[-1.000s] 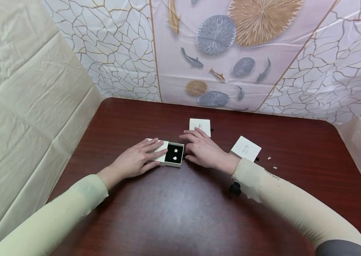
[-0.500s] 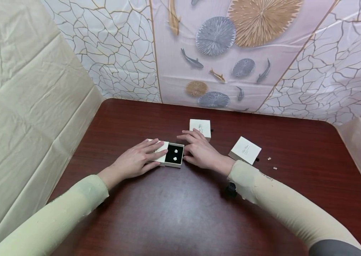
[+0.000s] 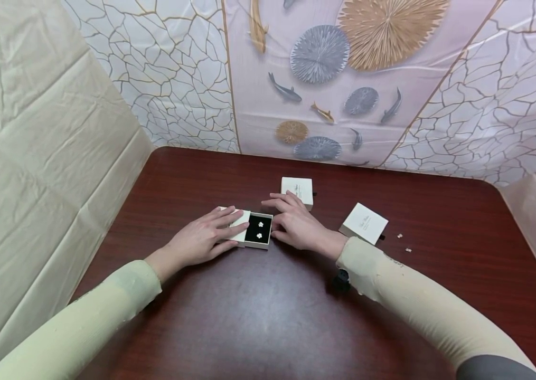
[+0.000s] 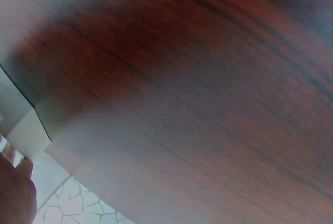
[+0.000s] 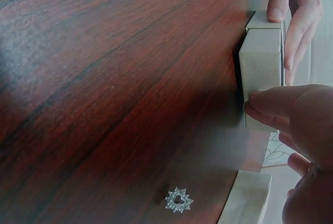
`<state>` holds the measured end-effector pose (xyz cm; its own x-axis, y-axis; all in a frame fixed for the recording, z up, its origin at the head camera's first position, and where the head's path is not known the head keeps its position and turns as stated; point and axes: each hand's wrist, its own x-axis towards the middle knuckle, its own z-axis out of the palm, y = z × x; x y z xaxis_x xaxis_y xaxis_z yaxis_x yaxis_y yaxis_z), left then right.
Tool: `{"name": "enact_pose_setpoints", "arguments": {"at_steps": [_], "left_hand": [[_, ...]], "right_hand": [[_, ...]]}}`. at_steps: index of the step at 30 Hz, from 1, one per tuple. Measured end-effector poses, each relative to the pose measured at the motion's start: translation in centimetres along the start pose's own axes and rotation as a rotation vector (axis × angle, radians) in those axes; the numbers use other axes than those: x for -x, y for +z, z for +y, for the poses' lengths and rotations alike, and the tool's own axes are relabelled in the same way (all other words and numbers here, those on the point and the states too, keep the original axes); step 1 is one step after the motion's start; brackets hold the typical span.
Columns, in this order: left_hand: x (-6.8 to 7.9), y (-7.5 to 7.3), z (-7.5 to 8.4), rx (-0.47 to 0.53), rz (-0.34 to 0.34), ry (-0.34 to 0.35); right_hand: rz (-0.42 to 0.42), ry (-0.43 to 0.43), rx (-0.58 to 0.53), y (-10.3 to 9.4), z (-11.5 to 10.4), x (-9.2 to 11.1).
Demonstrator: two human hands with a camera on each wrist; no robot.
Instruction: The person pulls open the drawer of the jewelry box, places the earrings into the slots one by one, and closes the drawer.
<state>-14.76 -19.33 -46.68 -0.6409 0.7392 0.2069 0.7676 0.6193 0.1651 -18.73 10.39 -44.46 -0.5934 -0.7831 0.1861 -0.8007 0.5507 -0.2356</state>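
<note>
Watching from afar through the head view, I see a printed cloth backdrop (image 3: 320, 53) filling the far side, its white outer panels veined like cracked stone, its pink middle patterned with ribbed discs and fish. Creased, matte cream fabric (image 3: 35, 132) hangs on the left. Below spreads the table (image 3: 248, 327), dark red-brown, streaked with wood grain and shining in its middle, with rounded far corners. Two pale, stretchy sleeves (image 3: 92, 311) reach in over it.

My left hand (image 3: 201, 235) lies with fingers spread over the smooth cover of a square white box (image 3: 245, 218), thumb along its near edge. My right hand (image 3: 296, 224) is at the other end, thumb and forefinger bent together against the end wall; I cannot tell whether they pinch anything there. The box rests on the table between both hands, its drawer (image 3: 257, 245) partly out, showing a soft-looking black lining.

Two more white, flat, sharp-edged cartons stand near: an angled carton (image 3: 364, 224) beside the right forearm, and a squared carton (image 3: 297, 184) behind the fingers. A black device (image 3: 341, 281) sits under the right wrist. From the right wrist I also make out a silvery, spiky-rimmed ornament (image 5: 179, 200) on the wood. Smallest are two white, petal-shaped studs (image 3: 260, 230) on the lining and two glinting bits (image 3: 408, 250) at the far right.
</note>
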Motion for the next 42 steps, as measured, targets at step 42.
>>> {"name": "enact_pose_setpoints", "arguments": {"at_steps": [42], "left_hand": [[0.0,0.0,0.0,0.005,0.042,0.025]], "right_hand": [[-0.004,0.012,-0.107,1.9,-1.3,-3.4]]}}
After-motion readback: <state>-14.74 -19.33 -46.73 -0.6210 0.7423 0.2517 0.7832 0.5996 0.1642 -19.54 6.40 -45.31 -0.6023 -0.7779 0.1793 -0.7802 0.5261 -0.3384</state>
